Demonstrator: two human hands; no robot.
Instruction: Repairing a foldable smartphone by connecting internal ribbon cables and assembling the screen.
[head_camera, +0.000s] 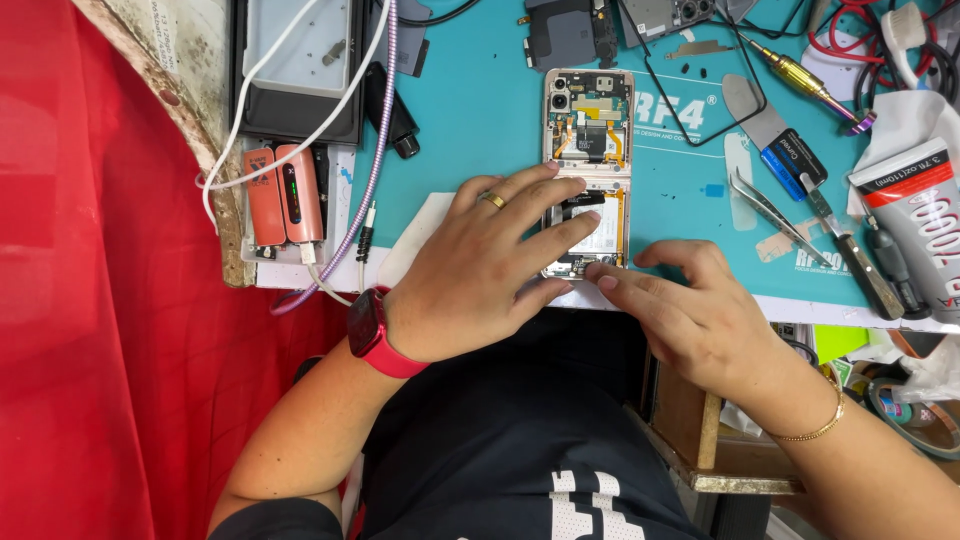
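Note:
An opened folding phone (588, 130) with its back cover off lies lengthwise on a teal work mat (480, 110), its boards and orange flex cables showing. My left hand (480, 265), with a gold ring and a red wrist watch, lies flat across the phone's lower half, fingers spread on the battery area. My right hand (690, 310), wearing a thin gold bracelet, touches the phone's near bottom corner with its fingertips. Neither hand grips anything.
Metal tweezers (765, 205), a flat pry blade (770, 130), a screwdriver (805, 80) and a glue tube (920, 220) lie at the right. A dark tray (300, 60), white cables and two pink power banks (285, 195) sit at the left. Red cloth (90, 300) hangs beside the bench.

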